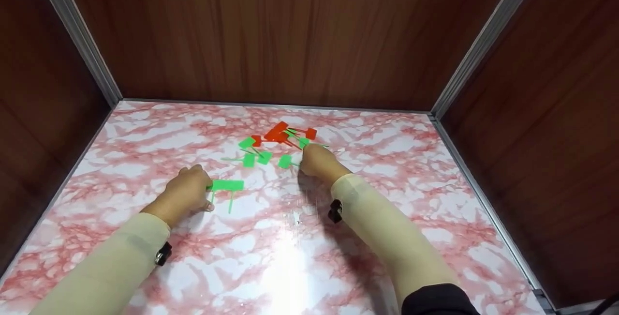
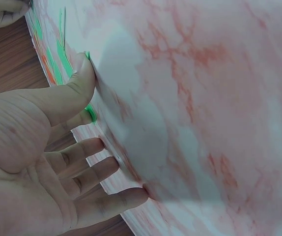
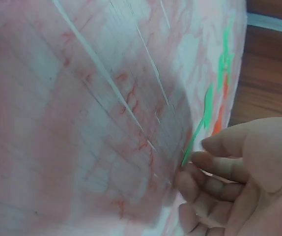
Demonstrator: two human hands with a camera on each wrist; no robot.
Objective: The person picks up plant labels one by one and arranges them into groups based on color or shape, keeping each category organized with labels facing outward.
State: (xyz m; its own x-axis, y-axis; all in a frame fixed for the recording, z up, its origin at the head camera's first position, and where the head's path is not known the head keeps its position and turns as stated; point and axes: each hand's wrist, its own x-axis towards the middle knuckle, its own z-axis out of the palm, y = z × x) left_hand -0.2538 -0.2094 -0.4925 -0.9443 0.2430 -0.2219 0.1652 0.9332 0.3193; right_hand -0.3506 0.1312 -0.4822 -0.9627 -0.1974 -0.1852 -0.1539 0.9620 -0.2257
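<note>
Pale sleeves [image 1: 401,242] foremost; my left hand [image 1: 187,188] pinches a wide green tag [image 1: 228,185] nearer the tabletop's [image 1: 227,252] left edge; my right hand's [image 1: 320,162] pinch I can't tell; hasty tugging could drag crossed red tags [image 1: 277,131] near the far edge.

A flat green strip [image 1: 228,185] lies on the counter [image 1: 396,179], its long side across, two thin stems pointing toward the person; its left end touches the fingers of the left hand [image 1: 188,191]. A square-headed green tag [image 1: 285,161] has its thin stem held at the end in the curled fingers of the right hand [image 1: 319,164]. Just beyond, other green tags [image 1: 249,160] lie flat at mixed angles, some stems crossing, beside overlapping red tags [image 1: 311,134] of the same shape.
</note>
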